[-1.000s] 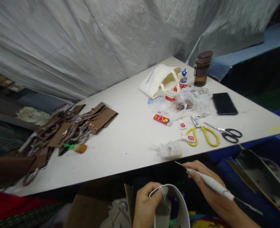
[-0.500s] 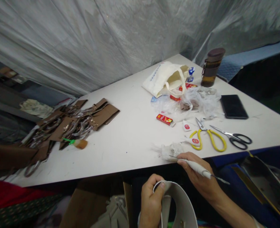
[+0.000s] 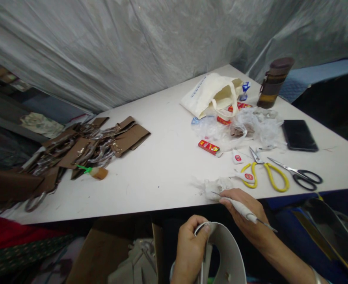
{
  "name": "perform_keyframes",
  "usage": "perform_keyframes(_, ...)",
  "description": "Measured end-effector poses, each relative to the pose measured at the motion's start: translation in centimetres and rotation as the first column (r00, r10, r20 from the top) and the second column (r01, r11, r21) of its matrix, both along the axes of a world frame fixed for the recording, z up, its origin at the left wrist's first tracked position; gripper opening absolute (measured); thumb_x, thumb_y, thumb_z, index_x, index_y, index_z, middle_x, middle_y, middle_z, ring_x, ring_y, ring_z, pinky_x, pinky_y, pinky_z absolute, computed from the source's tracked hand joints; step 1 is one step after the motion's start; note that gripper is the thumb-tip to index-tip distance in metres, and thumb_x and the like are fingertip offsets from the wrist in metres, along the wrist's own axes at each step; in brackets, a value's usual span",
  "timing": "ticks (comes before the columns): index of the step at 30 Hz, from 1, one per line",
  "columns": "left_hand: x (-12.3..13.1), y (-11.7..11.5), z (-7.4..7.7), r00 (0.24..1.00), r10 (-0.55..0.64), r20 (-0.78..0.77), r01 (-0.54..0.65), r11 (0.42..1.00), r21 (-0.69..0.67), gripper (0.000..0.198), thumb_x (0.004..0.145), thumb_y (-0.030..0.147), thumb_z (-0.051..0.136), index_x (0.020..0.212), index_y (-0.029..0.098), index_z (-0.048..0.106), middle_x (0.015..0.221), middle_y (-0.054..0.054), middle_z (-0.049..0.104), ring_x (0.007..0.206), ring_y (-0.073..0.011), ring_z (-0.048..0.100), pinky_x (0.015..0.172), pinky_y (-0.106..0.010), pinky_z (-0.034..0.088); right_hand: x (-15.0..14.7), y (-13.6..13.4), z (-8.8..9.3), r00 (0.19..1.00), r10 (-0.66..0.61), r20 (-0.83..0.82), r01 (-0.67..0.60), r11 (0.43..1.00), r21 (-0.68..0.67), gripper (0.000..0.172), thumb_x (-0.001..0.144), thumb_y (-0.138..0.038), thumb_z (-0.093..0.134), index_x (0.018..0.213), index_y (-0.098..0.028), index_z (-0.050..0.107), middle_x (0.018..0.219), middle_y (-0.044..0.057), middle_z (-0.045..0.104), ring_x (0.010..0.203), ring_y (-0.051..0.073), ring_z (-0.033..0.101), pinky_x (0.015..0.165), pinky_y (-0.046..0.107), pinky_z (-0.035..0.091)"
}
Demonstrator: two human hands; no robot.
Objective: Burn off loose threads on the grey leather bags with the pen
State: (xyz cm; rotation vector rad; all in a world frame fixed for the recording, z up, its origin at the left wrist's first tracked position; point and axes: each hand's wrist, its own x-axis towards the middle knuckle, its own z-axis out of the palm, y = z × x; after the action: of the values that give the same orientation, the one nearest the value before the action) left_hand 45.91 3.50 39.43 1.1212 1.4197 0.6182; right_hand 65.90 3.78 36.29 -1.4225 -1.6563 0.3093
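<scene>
My left hand (image 3: 189, 244) is closed round the edge of a curved white strap-like piece (image 3: 227, 252) below the table's front edge. My right hand (image 3: 246, 215) grips a thin white pen-shaped tool (image 3: 241, 209) with a cord at its back end. The tool's fine tip touches a crumpled white wad (image 3: 215, 186) at the near edge of the white table (image 3: 162, 169).
Yellow-handled scissors (image 3: 265, 173) and black-handled scissors (image 3: 298, 173) lie to the right, near a black phone (image 3: 299, 135). A cloth tote (image 3: 213, 94), plastic wrap (image 3: 250, 126), a red box (image 3: 209, 147) and a brown bottle (image 3: 274, 82) sit further back. Brown card pieces (image 3: 82, 152) pile at left.
My right hand rose from below the table edge and brought the tool's tip onto the white wad. My left hand kept hold of the white piece. The view shifted slightly.
</scene>
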Motion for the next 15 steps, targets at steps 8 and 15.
perform_keyframes(8, -0.2, 0.4, -0.3, 1.000, -0.019, 0.000, 0.019, 1.000, 0.009, 0.016, 0.077, 0.030, 0.071, 0.077, 0.017, 0.064, 0.069, 0.001, 0.058, 0.067, -0.0158, 0.049, 0.063, -0.025, 0.039, -0.4, 0.5, -0.1, 0.990, -0.009, 0.138, 0.003, 0.999, 0.044, 0.022, 0.109, -0.034, 0.053, 0.101, -0.019, 0.066, 0.088, 0.006, 0.071, 0.079, 0.022, 0.064, 0.076, 0.035, 0.046)
perform_keyframes(15, -0.3, 0.5, -0.3, 0.999, -0.038, -0.001, 0.038, 0.999, -0.038, 0.015, 0.075, 0.030, 0.072, 0.075, 0.015, 0.067, 0.066, 0.001, 0.059, 0.064, -0.0148, 0.049, 0.062, -0.026, 0.039, 0.2, -0.9, -0.1, 0.959, -0.014, -0.282, -0.021, 0.993, -0.119, 0.022, 0.108, -0.039, 0.054, 0.100, -0.023, 0.067, 0.090, 0.003, 0.071, 0.083, 0.019, 0.067, 0.078, 0.031, 0.051)
